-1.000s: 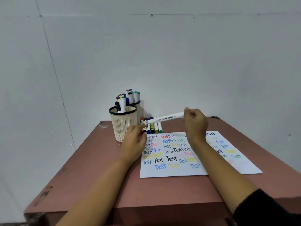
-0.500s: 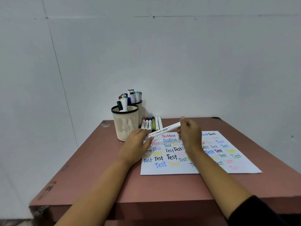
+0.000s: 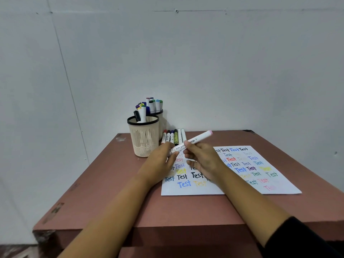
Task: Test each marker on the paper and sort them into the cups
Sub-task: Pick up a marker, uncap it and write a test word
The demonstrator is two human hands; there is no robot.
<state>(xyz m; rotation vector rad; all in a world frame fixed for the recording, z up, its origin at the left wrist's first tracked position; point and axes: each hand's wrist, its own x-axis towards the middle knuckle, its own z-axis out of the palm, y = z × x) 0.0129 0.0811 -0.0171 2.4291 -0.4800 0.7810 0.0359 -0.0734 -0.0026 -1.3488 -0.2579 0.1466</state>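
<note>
The marker (image 3: 191, 141) has swung pink-end-up, right hand (image 3: 202, 159) and left hand (image 3: 162, 161) both clamped on it.

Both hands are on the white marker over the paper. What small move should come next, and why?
Probably pull off the cap: the right hand holds the white marker by its barrel, the left hand pinches its near end, and it appears still capped, above the paper.
</note>
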